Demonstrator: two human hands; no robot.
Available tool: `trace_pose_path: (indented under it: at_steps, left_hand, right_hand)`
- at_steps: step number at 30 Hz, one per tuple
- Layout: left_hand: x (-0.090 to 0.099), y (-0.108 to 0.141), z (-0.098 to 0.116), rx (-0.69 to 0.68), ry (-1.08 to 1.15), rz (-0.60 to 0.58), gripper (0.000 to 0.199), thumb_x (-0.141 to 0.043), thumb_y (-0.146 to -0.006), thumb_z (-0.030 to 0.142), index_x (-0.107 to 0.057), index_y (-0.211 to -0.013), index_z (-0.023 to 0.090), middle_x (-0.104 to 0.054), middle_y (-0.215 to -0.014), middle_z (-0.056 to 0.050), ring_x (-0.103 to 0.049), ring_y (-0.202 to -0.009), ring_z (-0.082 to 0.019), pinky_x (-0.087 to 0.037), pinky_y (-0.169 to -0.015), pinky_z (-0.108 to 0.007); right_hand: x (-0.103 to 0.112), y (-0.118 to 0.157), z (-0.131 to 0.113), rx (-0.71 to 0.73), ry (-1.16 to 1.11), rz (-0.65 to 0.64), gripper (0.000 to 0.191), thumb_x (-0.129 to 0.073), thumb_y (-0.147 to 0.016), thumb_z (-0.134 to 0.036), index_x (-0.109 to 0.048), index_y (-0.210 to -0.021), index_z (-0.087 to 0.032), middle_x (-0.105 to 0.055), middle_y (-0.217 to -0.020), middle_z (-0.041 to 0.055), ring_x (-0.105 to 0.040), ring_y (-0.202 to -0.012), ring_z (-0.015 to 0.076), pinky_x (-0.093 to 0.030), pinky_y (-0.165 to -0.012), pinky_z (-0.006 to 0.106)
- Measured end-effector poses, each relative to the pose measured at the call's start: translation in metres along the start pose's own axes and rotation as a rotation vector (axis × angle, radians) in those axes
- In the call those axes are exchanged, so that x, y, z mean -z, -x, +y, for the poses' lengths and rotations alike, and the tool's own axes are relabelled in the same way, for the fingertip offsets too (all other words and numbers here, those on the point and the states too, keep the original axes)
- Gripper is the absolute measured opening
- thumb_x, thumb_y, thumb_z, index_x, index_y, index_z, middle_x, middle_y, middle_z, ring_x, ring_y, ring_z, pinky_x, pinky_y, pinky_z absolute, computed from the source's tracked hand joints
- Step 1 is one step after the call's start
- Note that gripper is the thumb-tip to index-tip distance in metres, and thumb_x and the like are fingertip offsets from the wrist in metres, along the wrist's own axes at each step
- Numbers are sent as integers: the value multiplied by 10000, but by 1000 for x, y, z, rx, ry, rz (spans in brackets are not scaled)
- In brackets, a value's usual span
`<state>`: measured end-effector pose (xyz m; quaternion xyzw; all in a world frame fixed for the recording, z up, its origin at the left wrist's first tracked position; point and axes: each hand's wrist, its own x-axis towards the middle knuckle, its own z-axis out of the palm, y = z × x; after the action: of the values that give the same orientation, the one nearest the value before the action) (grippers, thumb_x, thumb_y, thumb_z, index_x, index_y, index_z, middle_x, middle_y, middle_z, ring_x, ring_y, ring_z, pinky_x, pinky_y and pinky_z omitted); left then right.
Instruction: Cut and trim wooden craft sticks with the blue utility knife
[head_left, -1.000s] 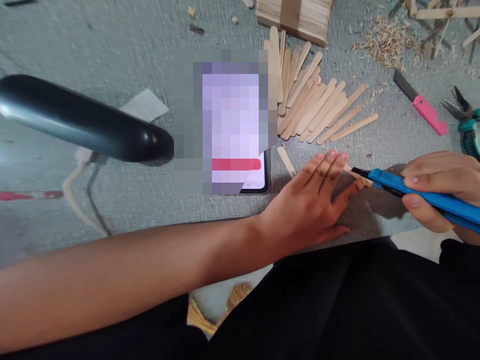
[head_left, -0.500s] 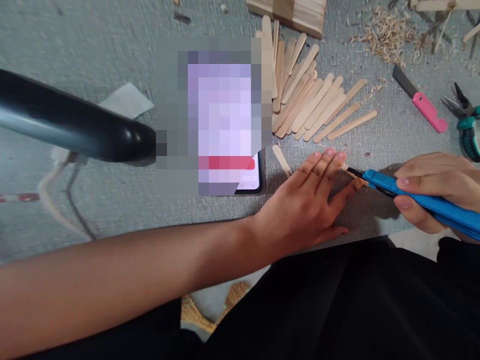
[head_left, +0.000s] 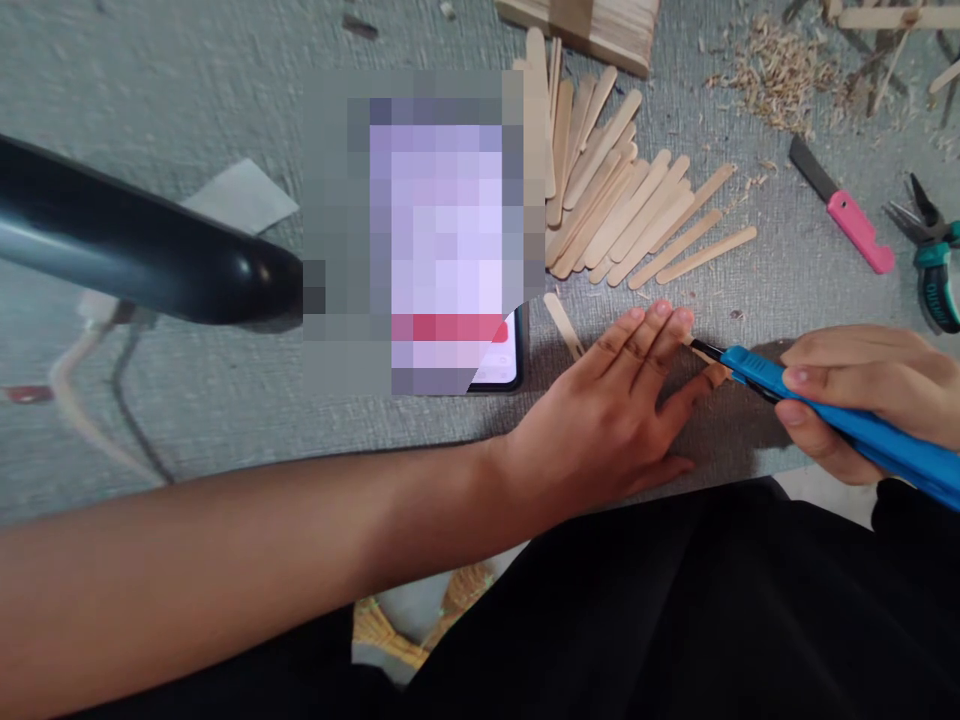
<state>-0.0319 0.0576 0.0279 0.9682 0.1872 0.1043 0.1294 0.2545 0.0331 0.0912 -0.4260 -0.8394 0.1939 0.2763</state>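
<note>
My left hand point(head_left: 622, 395) lies flat on the grey table, its fingers stretched out and the thumb spread toward the right. It presses down over a wooden craft stick that it mostly hides; a bit of pale wood shows by the fingertips. My right hand point(head_left: 862, 395) is closed around a blue utility knife point(head_left: 832, 410), whose dark blade points left and meets the wood beside my left fingertips. Another craft stick point(head_left: 560, 320) pokes out left of my left hand, its lower end hidden by the hand or its shadow.
Several loose craft sticks point(head_left: 626, 215) fan out beyond my hands, below a bundled stack point(head_left: 600, 30). A phone point(head_left: 514, 350), largely blurred out, lies left. Wood shavings point(head_left: 780, 70), a pink-handled knife point(head_left: 859, 230) and pliers point(head_left: 934, 260) lie right. A black rounded object point(head_left: 150, 240) juts from the left.
The knife and my right hand have shifted slightly left and down, with the blade still at the left fingertips. My left hand stays in place. The view has moved slightly.
</note>
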Motion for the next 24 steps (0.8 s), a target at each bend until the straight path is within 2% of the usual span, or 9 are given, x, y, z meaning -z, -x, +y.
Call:
trace_pose_path:
  at_steps: [3,9,13,17,21,24]
  left_hand:
    - [0,0,-1,-5,-4,17,903,-731,-1048,715,-549,-1699,115,-548,-1730,-341,-544,-1642,-491,-535,-1310,-611]
    - [5,-3,0,14,2,-13,915,-796,-1007,700,-571,-1691,135,-562,-1719,-340,-552,-1636,-499,-526,-1316,-600]
    - [4,-4,2,17,-41,-49,923,-776,-1014,719,-568,-1709,147,-542,-1737,-335,-544,-1642,-500,-502,-1335,-592]
    - [-1,-4,1,6,-83,-53,922,-750,-1020,743,-571,-1718,168,-520,-1751,-341,-535,-1644,-516,-489,-1339,-611]
    - [0,-6,0,12,-109,-99,922,-732,-1016,768,-602,-1689,152,-528,-1744,-341,-551,-1636,-503,-498,-1329,-607]
    - [4,-8,1,16,-108,-109,896,-730,-1021,763,-622,-1673,159,-544,-1742,-321,-571,-1627,-483,-504,-1325,-583]
  right_hand:
    - [1,-5,0,176,50,-73,174,-755,-948,-115,-669,-1017,-250,-771,-826,-2,-760,-670,159,-694,-634,269]
    - [-5,-13,-13,92,111,-80,209,-679,-983,-106,-559,-985,-277,-694,-716,-40,-666,-551,167,-560,-490,314]
    - [-13,-11,-14,145,131,-38,229,-650,-980,-107,-511,-955,-288,-667,-670,-54,-658,-529,173,-501,-469,331]
    - [-19,-6,-4,142,96,51,196,-672,-962,-146,-571,-1032,-298,-700,-682,-68,-678,-504,173,-540,-446,318]
    - [-23,-3,1,122,95,137,255,-720,-942,-165,-618,-1098,-339,-792,-768,-62,-767,-567,203,-645,-483,339]
    - [-15,3,-3,161,101,137,272,-736,-929,-141,-650,-1100,-334,-820,-817,-46,-796,-618,202,-690,-532,329]
